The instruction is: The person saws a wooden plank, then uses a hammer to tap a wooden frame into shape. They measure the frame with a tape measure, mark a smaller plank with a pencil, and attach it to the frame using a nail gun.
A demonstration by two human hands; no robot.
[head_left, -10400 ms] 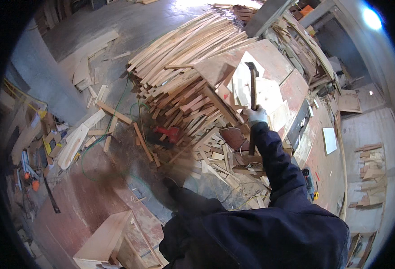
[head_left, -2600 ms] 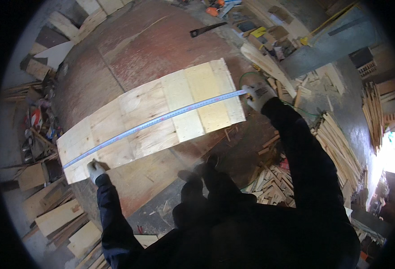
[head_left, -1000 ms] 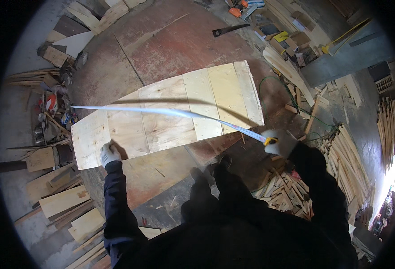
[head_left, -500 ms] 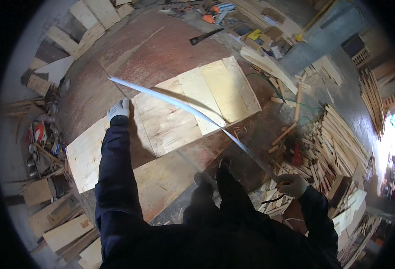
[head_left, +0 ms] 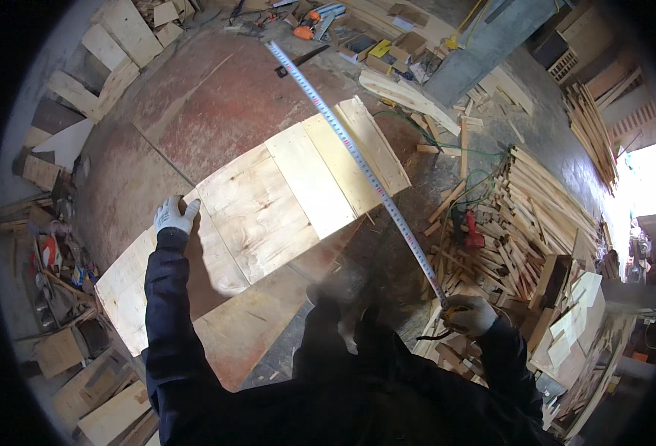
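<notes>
My right hand, in a white work glove, is closed around a tape measure at the lower right. Its long white blade stretches up and to the left, passing above the right part of a pale plywood panel; the free end hangs in view over the floor. A dark strap dangles below the tape's case. My left hand, also gloved, lies at the panel's far edge, left of its middle, with thumb and fingers apart. The panel shows several joined boards and lies slantwise before me.
A large reddish sheet covers the floor beyond the panel. Right of my legs spreads a heap of wood strips with a red power tool. Cardboard boxes and a handsaw lie farther off. Board offcuts line the left side.
The tape blade has swung upward and right, and its numbered face now shows. My right hand has shifted slightly left and down. The whole view has moved; my left hand stays at the panel's edge.
</notes>
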